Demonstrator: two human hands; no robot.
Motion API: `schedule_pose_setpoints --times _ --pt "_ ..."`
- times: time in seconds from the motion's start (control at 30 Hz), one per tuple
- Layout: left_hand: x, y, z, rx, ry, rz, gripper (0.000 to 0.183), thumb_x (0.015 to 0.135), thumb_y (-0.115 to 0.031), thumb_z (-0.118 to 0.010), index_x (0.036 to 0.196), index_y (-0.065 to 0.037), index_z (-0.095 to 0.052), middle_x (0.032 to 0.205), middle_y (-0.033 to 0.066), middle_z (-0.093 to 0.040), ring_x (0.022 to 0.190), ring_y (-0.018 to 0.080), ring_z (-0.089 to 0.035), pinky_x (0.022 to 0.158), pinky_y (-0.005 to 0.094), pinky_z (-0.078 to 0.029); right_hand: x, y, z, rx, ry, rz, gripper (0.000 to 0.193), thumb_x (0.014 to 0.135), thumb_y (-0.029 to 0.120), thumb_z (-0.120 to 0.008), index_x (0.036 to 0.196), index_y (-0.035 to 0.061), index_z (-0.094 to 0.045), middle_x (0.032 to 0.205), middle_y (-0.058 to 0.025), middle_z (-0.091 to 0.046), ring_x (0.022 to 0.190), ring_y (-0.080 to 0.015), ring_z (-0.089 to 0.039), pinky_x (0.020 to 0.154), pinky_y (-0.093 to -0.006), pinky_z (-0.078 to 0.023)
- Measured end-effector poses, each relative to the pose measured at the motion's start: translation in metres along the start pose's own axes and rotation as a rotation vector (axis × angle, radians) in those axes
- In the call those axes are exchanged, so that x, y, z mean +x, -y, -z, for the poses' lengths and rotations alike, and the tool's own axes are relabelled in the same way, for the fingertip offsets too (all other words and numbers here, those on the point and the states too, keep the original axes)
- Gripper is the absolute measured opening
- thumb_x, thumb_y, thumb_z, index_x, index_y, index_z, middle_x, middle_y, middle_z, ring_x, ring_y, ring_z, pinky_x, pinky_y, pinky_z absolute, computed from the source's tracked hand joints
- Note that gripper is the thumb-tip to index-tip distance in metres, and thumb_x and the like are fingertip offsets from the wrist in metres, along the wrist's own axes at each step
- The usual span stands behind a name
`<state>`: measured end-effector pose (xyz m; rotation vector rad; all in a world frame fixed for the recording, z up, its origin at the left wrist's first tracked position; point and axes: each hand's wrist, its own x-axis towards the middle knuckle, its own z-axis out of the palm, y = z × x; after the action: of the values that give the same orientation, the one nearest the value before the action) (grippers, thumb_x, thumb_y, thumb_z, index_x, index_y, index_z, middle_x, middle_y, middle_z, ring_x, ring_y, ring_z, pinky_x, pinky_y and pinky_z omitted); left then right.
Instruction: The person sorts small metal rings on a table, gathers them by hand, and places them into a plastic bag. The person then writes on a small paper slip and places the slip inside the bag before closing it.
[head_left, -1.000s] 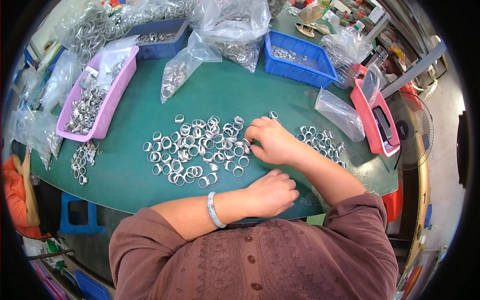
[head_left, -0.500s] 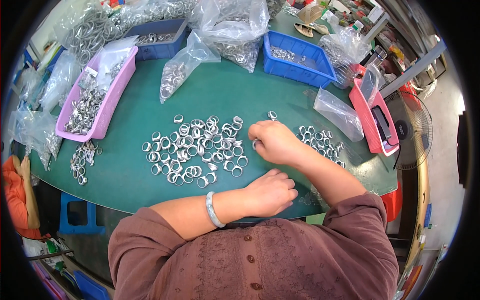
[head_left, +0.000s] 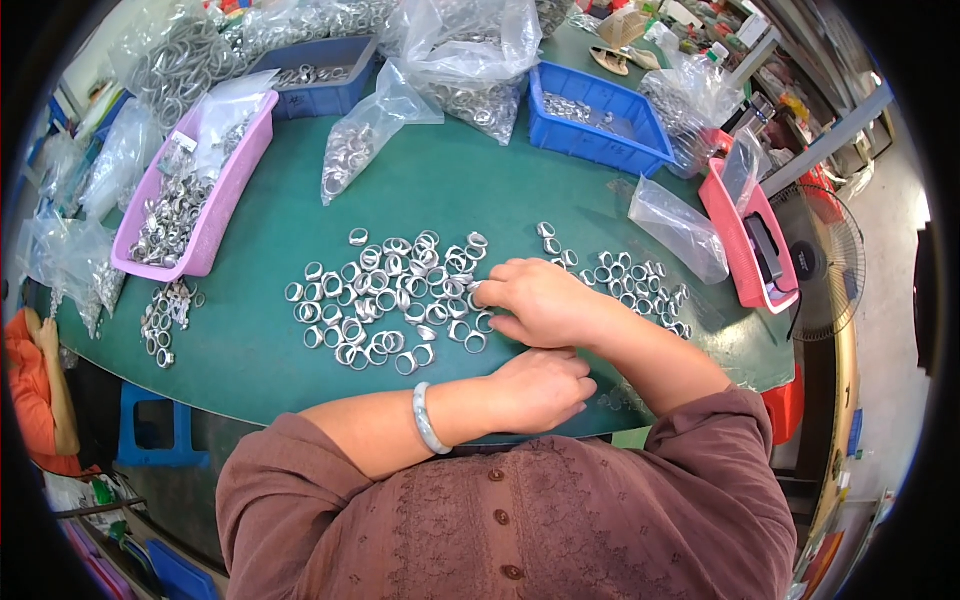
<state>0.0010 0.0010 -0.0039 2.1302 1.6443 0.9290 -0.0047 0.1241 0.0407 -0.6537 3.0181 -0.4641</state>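
Many silver-coloured metal rings lie in a loose cluster [head_left: 385,290] on the green table [head_left: 440,190]. At the cluster's right edge is my right hand [head_left: 545,303], palm down. Its thumb and fingertips are apart, over rings there; I cannot see a ring gripped. Beyond that hand, a few rings [head_left: 555,246] make a short slanting row toward a smaller group of rings [head_left: 637,285] on the right. My left hand [head_left: 543,390], with a pale bangle [head_left: 427,418] on its wrist, rests by the table's near edge, just below the right. Its fingers are curled and hide the palm.
A pink basket of rings [head_left: 128,248] stands left, with small metal pieces [head_left: 163,325] in front. At the back are blue trays [head_left: 600,150] and bags of metal parts [head_left: 350,160]. To the right are an empty-looking clear bag [head_left: 680,230], a pink basket [head_left: 735,240] and a fan [head_left: 820,260].
My right hand has moved left and slightly nearer, from beside the row to the large cluster's edge. Rings it covered or held now show in the row. My left hand stays put.
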Motion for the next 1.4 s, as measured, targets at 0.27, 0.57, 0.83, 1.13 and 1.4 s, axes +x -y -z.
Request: schedule_pose_setpoints --times 0.27,0.57,0.83,1.13,1.4 --pt "0.0 -0.002 0.005 0.018 -0.032 -0.028 0.02 0.079 -0.019 -0.062 0.094 -0.005 -0.062 0.085 0.0093 -0.056 0.088 0.0273 -0.054 0.084 0.0409 -0.041 -0.018 -0.014 0.021 -0.202 0.184 -0.136 0.008 0.065 0.006 -0.059 0.073 0.0079 -0.062 0.074 -0.0084 -0.056 0.077 -0.0308 -0.057 0.072 -0.0416 -0.045" --pt "0.0 0.0 0.0 -0.022 0.015 0.008 0.021 0.079 -0.019 -0.061 0.095 -0.005 -0.062 0.084 0.0098 -0.056 0.087 0.0277 -0.054 0.084 0.0408 -0.041 0.002 -0.003 -0.007 0.01 -0.14 0.021 0.012 0.069 0.013 -0.066 0.076 0.0061 -0.059 0.078 -0.0085 -0.054 0.079 -0.0294 -0.056 0.071 -0.0393 -0.046" --pt "0.0 -0.001 0.003 0.02 -0.047 -0.023 0.019 0.078 -0.019 -0.063 0.093 -0.006 -0.063 0.084 0.0079 -0.056 0.088 0.0267 -0.054 0.086 0.039 -0.04 -0.015 -0.011 0.027 -0.23 0.141 -0.14 0.016 0.068 0.015 -0.068 0.078 0.0061 -0.06 0.081 -0.0086 -0.055 0.083 -0.0287 -0.056 0.072 -0.0396 -0.045" --pt "0.001 0.0 0.001 0.031 -0.051 -0.032 0.02 0.077 -0.02 -0.063 0.091 -0.006 -0.063 0.084 0.0088 -0.057 0.089 0.0276 -0.053 0.088 0.0408 -0.039 0.019 -0.004 -0.011 0.059 -0.215 -0.077 0.021 0.072 0.011 -0.066 0.091 0.0049 -0.059 0.09 -0.0131 -0.056 0.088 -0.0323 -0.057 0.076 -0.0415 -0.047" --pt "0.001 -0.001 0.003 0.024 -0.041 -0.028 0.02 0.077 -0.02 -0.063 0.091 -0.006 -0.063 0.084 0.0083 -0.057 0.086 0.0266 -0.054 0.086 0.039 -0.04 0.003 -0.018 0.002 0.081 -0.089 -0.079 0.013 0.07 0.008 -0.065 0.081 0.0062 -0.058 0.083 -0.0111 -0.054 0.077 -0.0322 -0.055 0.069 -0.0406 -0.045"
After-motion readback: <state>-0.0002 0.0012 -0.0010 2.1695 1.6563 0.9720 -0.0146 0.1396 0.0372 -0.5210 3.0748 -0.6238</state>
